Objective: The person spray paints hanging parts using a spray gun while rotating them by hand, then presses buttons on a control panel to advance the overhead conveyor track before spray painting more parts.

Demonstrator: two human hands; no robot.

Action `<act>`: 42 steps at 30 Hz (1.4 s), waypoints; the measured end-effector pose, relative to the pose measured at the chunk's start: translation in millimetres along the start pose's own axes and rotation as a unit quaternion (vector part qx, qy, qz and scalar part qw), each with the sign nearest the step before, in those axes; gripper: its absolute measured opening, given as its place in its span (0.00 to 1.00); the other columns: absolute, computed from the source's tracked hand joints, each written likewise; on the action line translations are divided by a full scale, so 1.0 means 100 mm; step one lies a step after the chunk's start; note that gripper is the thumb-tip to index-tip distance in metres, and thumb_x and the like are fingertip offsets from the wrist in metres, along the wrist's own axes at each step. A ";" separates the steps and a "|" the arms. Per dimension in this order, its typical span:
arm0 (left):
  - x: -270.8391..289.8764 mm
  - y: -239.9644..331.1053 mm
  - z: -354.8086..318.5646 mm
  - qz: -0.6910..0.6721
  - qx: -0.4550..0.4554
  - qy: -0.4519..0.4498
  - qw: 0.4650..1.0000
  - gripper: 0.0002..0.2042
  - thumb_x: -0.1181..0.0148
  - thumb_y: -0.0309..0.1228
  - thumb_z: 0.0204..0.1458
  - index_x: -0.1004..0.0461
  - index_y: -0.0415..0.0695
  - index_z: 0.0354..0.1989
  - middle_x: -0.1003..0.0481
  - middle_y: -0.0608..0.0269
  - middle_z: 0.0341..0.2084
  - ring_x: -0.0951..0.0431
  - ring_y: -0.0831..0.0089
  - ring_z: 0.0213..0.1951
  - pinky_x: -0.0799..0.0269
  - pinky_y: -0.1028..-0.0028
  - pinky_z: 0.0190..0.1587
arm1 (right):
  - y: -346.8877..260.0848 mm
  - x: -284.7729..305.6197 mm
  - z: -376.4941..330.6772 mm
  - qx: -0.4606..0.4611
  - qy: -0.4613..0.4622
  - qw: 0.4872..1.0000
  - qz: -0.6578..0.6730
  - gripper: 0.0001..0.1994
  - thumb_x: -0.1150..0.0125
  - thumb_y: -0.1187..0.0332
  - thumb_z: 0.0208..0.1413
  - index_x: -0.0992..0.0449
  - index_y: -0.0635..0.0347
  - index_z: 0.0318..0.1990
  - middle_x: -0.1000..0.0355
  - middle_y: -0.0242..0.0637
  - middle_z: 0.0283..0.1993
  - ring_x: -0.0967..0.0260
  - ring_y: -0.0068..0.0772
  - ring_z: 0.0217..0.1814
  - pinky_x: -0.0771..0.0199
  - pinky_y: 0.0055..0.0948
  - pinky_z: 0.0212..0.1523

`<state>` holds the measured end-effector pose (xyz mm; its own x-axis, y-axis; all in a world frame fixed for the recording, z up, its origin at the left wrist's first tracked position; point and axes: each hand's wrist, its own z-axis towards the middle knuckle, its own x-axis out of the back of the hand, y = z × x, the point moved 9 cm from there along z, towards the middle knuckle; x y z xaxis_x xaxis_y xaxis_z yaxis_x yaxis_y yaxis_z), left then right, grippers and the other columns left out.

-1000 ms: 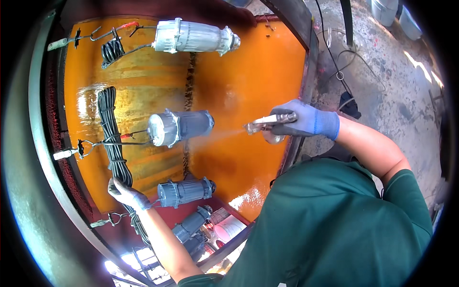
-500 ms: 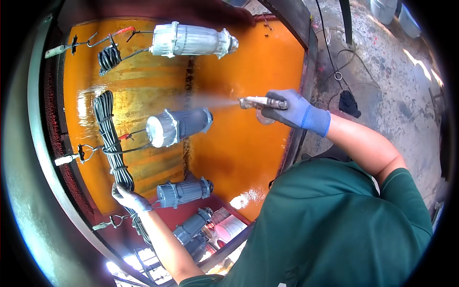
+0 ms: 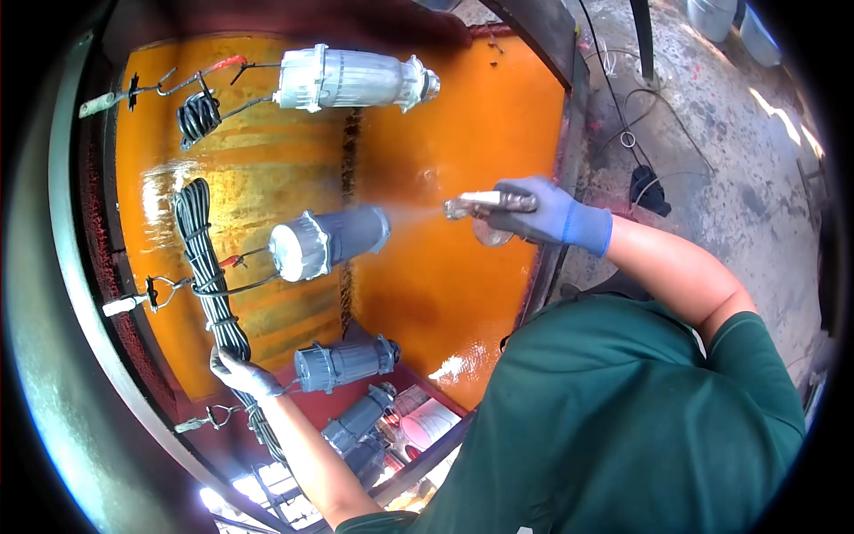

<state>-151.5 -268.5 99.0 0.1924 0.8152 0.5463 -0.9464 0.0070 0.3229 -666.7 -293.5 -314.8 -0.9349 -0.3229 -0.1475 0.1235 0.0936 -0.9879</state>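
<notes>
Spray gun (image 3: 482, 205) in wrapped fingers of right hand (image 3: 544, 212), mist (image 3: 411, 215) on gun-side end of middle grey cylinder (image 3: 331, 242), in front of orange panel (image 3: 463, 133). Black cable bundle (image 3: 197, 238) in curled fingers of left hand (image 3: 246, 374), near lower grey cylinder (image 3: 347, 363). Risks runs from lingering on one spot, overspray on cable from stray aim, swing from tugging.
</notes>
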 end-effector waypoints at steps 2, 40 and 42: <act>-0.01 -0.19 0.09 -0.031 -0.004 -0.001 0.999 0.20 0.45 0.39 0.72 0.25 0.32 0.57 0.22 0.49 0.52 0.23 0.63 0.53 0.29 0.64 0.61 | 0.01 0.04 0.00 -0.049 -0.003 0.995 0.085 0.15 0.32 0.54 0.62 0.22 0.57 0.39 0.18 0.47 0.38 0.18 0.48 0.42 0.20 0.41 0.45; -0.23 -1.05 0.72 -0.145 0.117 -0.153 0.970 0.14 0.56 0.27 0.62 0.21 0.35 0.43 0.19 0.53 0.32 0.18 0.62 0.35 0.22 0.66 0.42 | 0.21 -0.07 -0.09 -0.055 -0.202 0.973 -0.102 0.15 0.34 0.54 0.63 0.20 0.56 0.43 0.18 0.41 0.34 0.17 0.46 0.43 0.21 0.44 0.50; -0.45 -0.94 0.63 -0.140 0.139 -0.139 0.970 0.14 0.57 0.26 0.61 0.21 0.37 0.41 0.20 0.56 0.30 0.19 0.63 0.34 0.23 0.66 0.42 | 0.05 0.22 0.00 0.073 0.001 0.978 -0.197 0.16 0.35 0.54 0.64 0.20 0.57 0.44 0.16 0.41 0.37 0.17 0.46 0.43 0.20 0.43 0.48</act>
<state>-55.2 -342.1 93.1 0.5310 0.6158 0.5820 -0.7480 0.0180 0.6634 -687.2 -299.9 -323.1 -0.9200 -0.3057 0.2452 -0.1995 -0.1730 -0.9645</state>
